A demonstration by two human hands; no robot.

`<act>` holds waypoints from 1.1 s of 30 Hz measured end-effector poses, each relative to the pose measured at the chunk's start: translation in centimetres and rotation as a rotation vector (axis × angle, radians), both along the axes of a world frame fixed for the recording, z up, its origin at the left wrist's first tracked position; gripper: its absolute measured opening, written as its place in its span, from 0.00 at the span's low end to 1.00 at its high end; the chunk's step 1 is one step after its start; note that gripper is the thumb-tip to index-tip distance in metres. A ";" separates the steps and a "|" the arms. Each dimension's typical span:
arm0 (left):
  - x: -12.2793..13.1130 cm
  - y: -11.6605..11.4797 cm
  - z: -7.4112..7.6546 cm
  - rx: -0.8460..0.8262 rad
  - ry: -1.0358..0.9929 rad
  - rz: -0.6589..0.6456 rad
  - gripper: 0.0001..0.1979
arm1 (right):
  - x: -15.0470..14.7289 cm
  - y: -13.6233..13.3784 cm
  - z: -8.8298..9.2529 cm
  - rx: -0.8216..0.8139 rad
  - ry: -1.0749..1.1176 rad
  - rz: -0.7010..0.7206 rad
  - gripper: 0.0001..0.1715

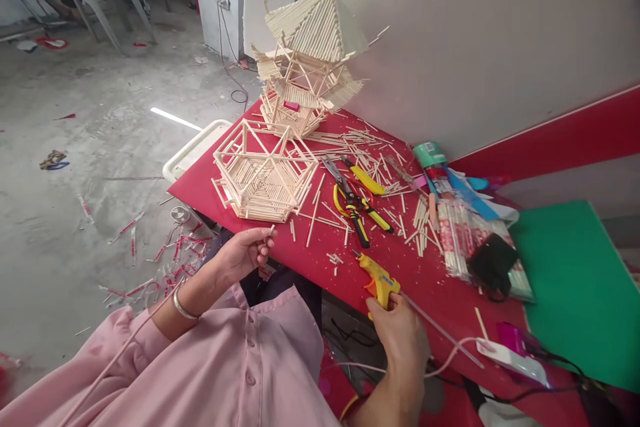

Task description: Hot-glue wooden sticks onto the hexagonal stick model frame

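My left hand (246,252) pinches a short wooden stick (271,231) just in front of a hexagonal stick frame (263,173) lying on the red table (210,187). My right hand (400,337) grips a yellow glue gun (376,278) near the table's front edge, its nozzle pointing up-left. A tall stick tower with a pitched roof (307,67) stands behind the frame.
Yellow-handled pliers and cutters (355,197) lie mid-table among scattered loose sticks. Packs of sticks (463,237), a black object (493,260) and a green board (575,293) sit to the right. A white wall runs behind. Plastic chairs stand on the littered concrete floor at left.
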State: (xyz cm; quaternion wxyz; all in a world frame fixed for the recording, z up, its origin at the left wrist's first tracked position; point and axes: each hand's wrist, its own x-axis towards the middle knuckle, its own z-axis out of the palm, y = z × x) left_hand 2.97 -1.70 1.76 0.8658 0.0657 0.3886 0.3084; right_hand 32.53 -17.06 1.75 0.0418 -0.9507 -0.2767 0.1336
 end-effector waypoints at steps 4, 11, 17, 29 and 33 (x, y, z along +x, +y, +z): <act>0.1 0.1 0.4 -0.054 -0.036 0.023 0.05 | 0.3 -0.2 -1.4 0.248 0.086 -0.046 0.23; 0.2 0.3 0.5 -0.083 -0.045 0.015 0.04 | -4.4 1.5 -1.0 0.828 0.394 -0.060 0.26; 0.4 -0.6 -0.2 0.021 -0.063 -0.078 0.06 | -10.2 4.7 0.8 1.031 0.535 0.135 0.20; 1.8 -1.5 0.2 0.104 -0.039 -0.302 0.16 | -13.1 8.4 0.1 0.854 0.611 0.245 0.22; 2.1 -1.9 0.4 0.314 0.118 -0.202 0.16 | -13.1 8.3 -0.1 0.862 0.497 0.240 0.24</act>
